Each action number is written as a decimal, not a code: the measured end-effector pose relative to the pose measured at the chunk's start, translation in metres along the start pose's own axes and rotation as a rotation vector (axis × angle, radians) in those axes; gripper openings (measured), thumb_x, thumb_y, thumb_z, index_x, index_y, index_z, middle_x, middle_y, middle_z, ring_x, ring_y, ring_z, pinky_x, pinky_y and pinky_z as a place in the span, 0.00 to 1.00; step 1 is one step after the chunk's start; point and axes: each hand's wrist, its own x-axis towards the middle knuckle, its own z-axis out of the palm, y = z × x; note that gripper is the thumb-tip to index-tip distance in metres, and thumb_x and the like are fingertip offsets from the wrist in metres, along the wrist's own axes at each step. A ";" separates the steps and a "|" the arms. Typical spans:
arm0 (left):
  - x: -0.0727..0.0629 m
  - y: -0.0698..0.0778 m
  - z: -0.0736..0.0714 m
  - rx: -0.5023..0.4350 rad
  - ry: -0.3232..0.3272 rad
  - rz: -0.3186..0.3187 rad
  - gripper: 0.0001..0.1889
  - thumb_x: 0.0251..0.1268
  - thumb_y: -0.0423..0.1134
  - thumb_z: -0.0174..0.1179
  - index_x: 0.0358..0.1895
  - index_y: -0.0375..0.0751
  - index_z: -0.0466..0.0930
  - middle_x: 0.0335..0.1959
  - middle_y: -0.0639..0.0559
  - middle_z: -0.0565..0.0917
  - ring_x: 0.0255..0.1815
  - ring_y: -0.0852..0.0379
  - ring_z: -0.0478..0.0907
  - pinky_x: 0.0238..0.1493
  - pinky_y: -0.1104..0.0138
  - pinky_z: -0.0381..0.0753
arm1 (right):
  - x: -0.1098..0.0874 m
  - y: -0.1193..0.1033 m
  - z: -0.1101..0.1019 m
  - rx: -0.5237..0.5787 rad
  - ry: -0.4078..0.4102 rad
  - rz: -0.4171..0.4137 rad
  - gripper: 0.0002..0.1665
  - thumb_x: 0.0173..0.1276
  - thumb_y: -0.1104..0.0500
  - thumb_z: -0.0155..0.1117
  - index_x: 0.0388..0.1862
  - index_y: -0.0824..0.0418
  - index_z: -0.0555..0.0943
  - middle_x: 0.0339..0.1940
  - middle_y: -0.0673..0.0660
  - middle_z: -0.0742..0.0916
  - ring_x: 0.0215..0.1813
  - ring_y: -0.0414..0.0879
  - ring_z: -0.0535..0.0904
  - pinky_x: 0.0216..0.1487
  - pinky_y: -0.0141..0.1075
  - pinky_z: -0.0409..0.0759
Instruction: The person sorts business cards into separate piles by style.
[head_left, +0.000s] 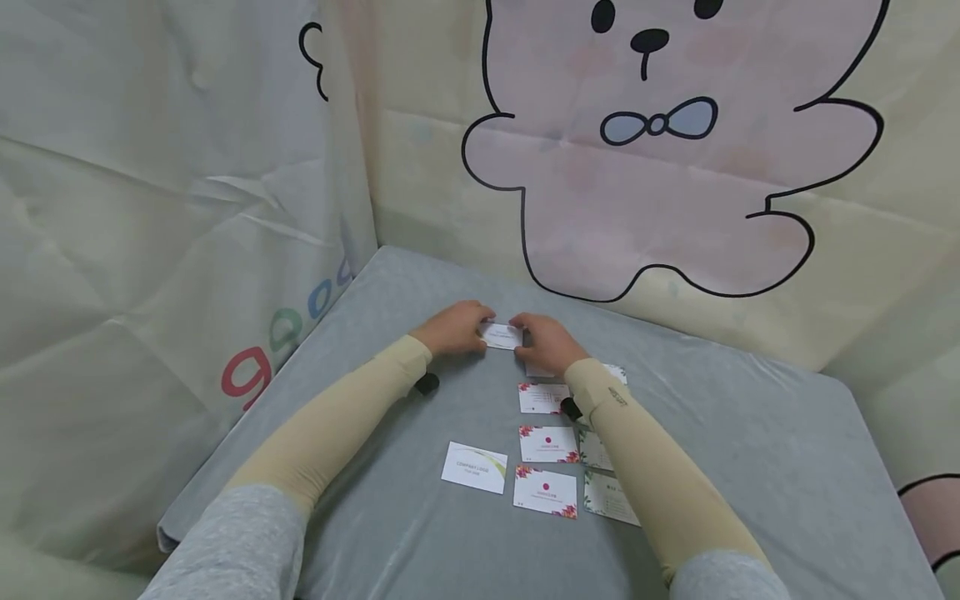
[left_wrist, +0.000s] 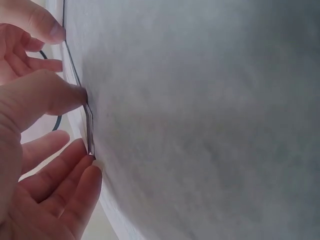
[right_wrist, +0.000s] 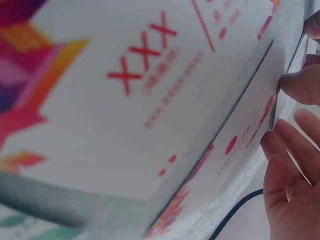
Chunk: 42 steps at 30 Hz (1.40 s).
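White card [head_left: 501, 336] first, head view: it's being held beyond the logo card [head_left: 474, 467], left hand [head_left: 453, 329] and right hand [head_left: 551, 343] pinching opposite short ends. Floral cards [head_left: 549, 444] are lying right of the logo card. Left wrist: left hand's pinching its end near the corners, card showing edge-on. Right wrist: right hand's pinching the other end, and an XXX card [right_wrist: 120, 92] is looming close. I'm guessing light, thin, stiffish, maybe slippery stock, corners creasing easily, so short edges are looking like the best hold.
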 end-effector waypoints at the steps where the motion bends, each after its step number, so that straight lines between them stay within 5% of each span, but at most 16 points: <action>1: 0.001 -0.001 0.000 -0.002 -0.005 0.002 0.33 0.69 0.42 0.72 0.75 0.39 0.77 0.67 0.44 0.82 0.62 0.50 0.80 0.71 0.55 0.79 | 0.001 0.000 0.000 0.002 -0.007 0.000 0.32 0.74 0.55 0.72 0.75 0.56 0.78 0.69 0.58 0.85 0.71 0.55 0.80 0.78 0.56 0.74; 16: 0.001 -0.005 0.009 -0.048 -0.002 0.000 0.35 0.65 0.42 0.75 0.76 0.40 0.77 0.67 0.42 0.79 0.60 0.50 0.77 0.68 0.56 0.79 | -0.001 -0.002 0.006 0.010 -0.007 -0.006 0.29 0.74 0.56 0.73 0.72 0.57 0.80 0.67 0.58 0.85 0.66 0.54 0.80 0.74 0.53 0.77; 25: -0.021 -0.011 0.009 -0.014 0.033 -0.003 0.41 0.67 0.42 0.72 0.81 0.34 0.67 0.73 0.37 0.75 0.69 0.46 0.76 0.74 0.55 0.77 | -0.017 -0.005 0.004 -0.018 -0.013 -0.015 0.33 0.76 0.50 0.72 0.76 0.54 0.77 0.74 0.56 0.82 0.71 0.54 0.79 0.79 0.57 0.72; 31: -0.066 -0.003 0.003 0.017 0.029 0.081 0.39 0.66 0.42 0.71 0.79 0.34 0.71 0.70 0.39 0.80 0.69 0.44 0.78 0.75 0.53 0.76 | -0.069 -0.017 0.005 -0.033 0.002 -0.059 0.35 0.74 0.47 0.74 0.75 0.55 0.78 0.74 0.56 0.84 0.78 0.55 0.76 0.82 0.63 0.57; 36: -0.120 0.016 0.007 -0.028 -0.065 0.185 0.37 0.66 0.47 0.75 0.76 0.37 0.75 0.69 0.44 0.82 0.69 0.49 0.80 0.75 0.56 0.77 | -0.124 -0.035 0.023 -0.123 0.008 -0.180 0.35 0.69 0.46 0.78 0.71 0.56 0.81 0.66 0.54 0.88 0.72 0.52 0.81 0.75 0.63 0.63; 42: -0.175 0.039 0.023 -0.026 -0.110 0.198 0.40 0.60 0.50 0.81 0.74 0.39 0.77 0.68 0.48 0.83 0.69 0.52 0.80 0.72 0.57 0.79 | -0.169 -0.054 0.044 -0.199 0.069 -0.303 0.36 0.64 0.42 0.82 0.66 0.56 0.83 0.62 0.52 0.89 0.68 0.49 0.83 0.69 0.58 0.68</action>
